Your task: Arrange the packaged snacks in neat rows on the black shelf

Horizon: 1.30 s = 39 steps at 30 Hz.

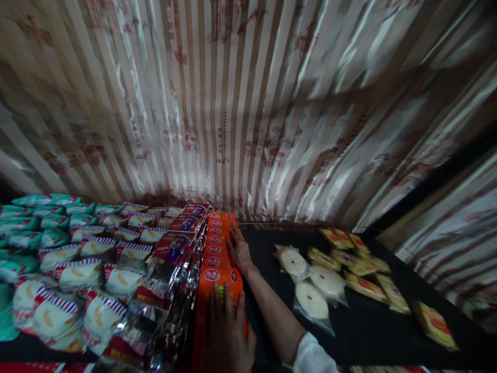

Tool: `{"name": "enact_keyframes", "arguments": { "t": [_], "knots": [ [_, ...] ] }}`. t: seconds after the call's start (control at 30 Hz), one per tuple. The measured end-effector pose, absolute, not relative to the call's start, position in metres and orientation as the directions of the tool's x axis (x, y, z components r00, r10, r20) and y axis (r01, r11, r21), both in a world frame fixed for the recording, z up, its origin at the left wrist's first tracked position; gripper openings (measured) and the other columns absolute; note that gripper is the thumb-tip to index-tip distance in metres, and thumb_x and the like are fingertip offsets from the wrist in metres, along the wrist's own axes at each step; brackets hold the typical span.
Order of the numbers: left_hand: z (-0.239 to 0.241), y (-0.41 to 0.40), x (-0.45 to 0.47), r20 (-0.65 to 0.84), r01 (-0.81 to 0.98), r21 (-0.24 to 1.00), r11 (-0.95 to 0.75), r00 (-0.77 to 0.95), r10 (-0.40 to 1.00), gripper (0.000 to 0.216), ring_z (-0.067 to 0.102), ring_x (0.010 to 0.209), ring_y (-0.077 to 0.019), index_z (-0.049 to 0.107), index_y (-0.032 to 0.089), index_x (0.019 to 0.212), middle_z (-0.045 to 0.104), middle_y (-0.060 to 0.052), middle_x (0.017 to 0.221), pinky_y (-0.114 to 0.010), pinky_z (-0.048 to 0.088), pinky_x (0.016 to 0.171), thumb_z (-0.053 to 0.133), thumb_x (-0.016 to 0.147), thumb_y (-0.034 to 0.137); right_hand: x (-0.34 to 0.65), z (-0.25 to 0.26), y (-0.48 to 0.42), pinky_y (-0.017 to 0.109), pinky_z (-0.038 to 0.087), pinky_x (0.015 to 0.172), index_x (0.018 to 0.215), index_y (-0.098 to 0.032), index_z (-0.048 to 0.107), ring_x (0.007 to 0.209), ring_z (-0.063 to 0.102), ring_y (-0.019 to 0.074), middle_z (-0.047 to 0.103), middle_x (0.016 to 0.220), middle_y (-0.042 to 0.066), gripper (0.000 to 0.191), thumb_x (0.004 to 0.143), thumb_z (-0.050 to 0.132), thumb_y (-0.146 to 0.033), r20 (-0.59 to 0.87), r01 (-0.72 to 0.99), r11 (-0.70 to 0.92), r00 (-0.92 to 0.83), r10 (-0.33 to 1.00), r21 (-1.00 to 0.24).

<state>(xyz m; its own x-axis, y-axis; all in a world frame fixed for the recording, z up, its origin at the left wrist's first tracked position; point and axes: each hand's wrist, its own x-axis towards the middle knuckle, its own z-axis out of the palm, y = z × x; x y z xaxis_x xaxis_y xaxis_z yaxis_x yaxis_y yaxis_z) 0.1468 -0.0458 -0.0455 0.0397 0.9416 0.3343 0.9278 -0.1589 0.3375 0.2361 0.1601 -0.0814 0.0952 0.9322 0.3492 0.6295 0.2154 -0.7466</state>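
Note:
A row of orange packets with round pink-and-white logos runs away from me, overlapping front to back. My left hand lies on the near packets, its fingers stretched out and apart, with the thumb at their right edge. Farther back, my right hand rests along the right side of the same row, fingers extended against it. Neither hand grasps anything. Directly left of the orange row stand shiny dark red and silver packets, also overlapping. The lower part of the near orange packets is hidden beneath my left hand.
White snack bags with striped tops and teal bags fill the left side. To the right, round pale flat pieces in clear wrap and yellow packets lie on a black surface. Striped plastic sheeting hangs behind.

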Motion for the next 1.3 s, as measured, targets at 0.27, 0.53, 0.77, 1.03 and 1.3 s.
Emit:
{"name": "enact_keyframes", "arguments": {
  "t": [0.27, 0.53, 0.77, 1.03, 1.3],
  "knots": [
    [-0.045, -0.045, 0.138, 0.316, 0.934, 0.295, -0.204, 0.106, 0.943, 0.059, 0.028, 0.13, -0.0377, 0.047, 0.038, 0.128, 0.04, -0.003, 0.141, -0.058, 0.029, 0.102, 0.06, 0.071, 0.043, 0.236, -0.078, 0.159, 0.038, 0.033, 0.107, 0.12, -0.011, 0.058, 0.129, 0.039, 0.0228, 0.048, 0.135, 0.012, 0.045, 0.081, 0.046, -0.031, 0.324, 0.668, 0.194, 0.074, 0.943, -0.719],
    [-0.046, -0.046, 0.139, 0.281, 0.911, 0.349, -0.218, 0.121, 0.952, 0.059, 0.022, 0.132, -0.0405, 0.046, 0.034, 0.13, 0.04, -0.006, 0.14, -0.061, 0.024, 0.103, 0.055, 0.074, 0.052, 0.23, -0.057, 0.154, 0.041, 0.024, 0.11, 0.121, -0.006, 0.055, 0.129, 0.039, 0.0226, 0.05, 0.132, 0.017, 0.043, 0.085, 0.039, -0.023, 0.255, 0.823, 0.169, -0.03, 0.966, -0.543],
    [-0.041, -0.045, 0.139, 0.266, 0.915, 0.337, -0.224, 0.136, 0.954, 0.054, 0.023, 0.132, -0.0401, 0.053, 0.03, 0.125, 0.043, -0.008, 0.138, -0.06, 0.023, 0.103, 0.05, 0.077, 0.055, 0.208, -0.024, 0.123, 0.049, 0.014, 0.11, 0.13, -0.016, 0.048, 0.139, 0.009, 0.028, 0.032, 0.146, 0.009, 0.047, 0.087, 0.043, -0.035, 0.272, 0.908, 0.199, -0.099, 0.957, -0.37],
    [-0.043, -0.045, 0.137, 0.207, 0.937, 0.274, -0.219, 0.165, 0.964, 0.06, 0.033, 0.125, -0.0359, 0.044, 0.024, 0.133, 0.047, -0.009, 0.134, -0.053, 0.025, 0.105, 0.051, 0.078, 0.048, 0.168, -0.016, 0.086, 0.045, 0.015, 0.111, 0.13, -0.013, 0.049, 0.139, 0.011, 0.0274, 0.034, 0.145, 0.011, 0.05, 0.087, 0.044, -0.039, 0.125, 0.879, 0.317, -0.291, 0.948, -0.356],
    [-0.029, -0.046, 0.135, 0.18, 0.938, 0.265, -0.221, 0.177, 0.968, 0.057, 0.032, 0.127, -0.0352, 0.049, 0.024, 0.129, 0.05, -0.008, 0.131, -0.052, 0.023, 0.106, 0.05, 0.078, 0.049, 0.173, -0.011, 0.08, 0.042, 0.02, 0.112, 0.133, -0.012, 0.045, 0.138, 0.016, 0.0247, 0.033, 0.145, 0.012, 0.052, 0.088, 0.043, -0.038, 0.194, 0.823, 0.356, -0.3, 0.934, -0.443]
  ]
}}
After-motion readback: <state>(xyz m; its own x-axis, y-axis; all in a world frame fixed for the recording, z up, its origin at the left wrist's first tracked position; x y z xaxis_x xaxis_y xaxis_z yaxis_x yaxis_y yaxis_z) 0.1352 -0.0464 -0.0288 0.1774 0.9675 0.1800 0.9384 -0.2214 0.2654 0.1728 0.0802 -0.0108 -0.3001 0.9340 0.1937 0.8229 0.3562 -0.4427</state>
